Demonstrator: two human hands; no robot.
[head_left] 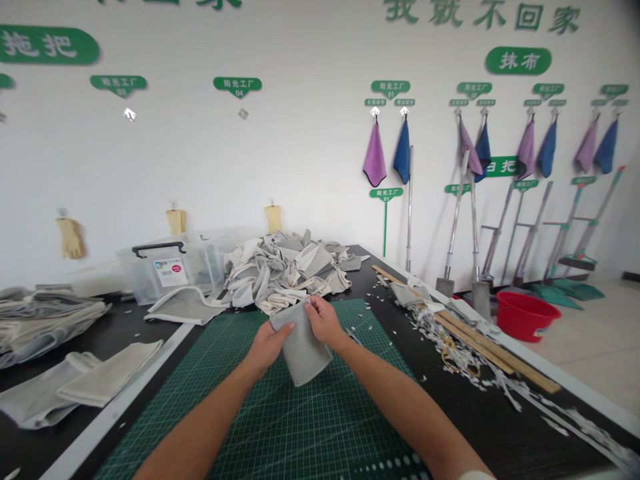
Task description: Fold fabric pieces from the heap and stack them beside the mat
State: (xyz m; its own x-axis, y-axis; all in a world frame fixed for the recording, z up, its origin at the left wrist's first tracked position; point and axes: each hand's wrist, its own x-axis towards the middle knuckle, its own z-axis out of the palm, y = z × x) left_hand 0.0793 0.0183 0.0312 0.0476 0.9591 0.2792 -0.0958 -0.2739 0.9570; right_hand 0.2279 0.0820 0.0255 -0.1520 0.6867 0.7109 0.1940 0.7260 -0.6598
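A grey cloth piece (305, 350) hangs above the green cutting mat (250, 413), held by its upper edge. My left hand (270, 341) pinches its upper left side, thumb on the front. At the upper right corner, my right hand (324, 321) has its fingers closed on the same cloth. Behind both hands rises a heap of grey and whitish cloth pieces (290, 267). Part of a small tool (353, 335) shows beside my right forearm; most of it is hidden.
Left are a clear plastic box (200, 267), a loose cloth (187, 305), stacked cloths (45, 320) and two flat pieces (110, 377). Right are wooden strips (500, 350) and white scraps (455, 347) along the table edge. A red basin (527, 317) stands on the floor beyond.
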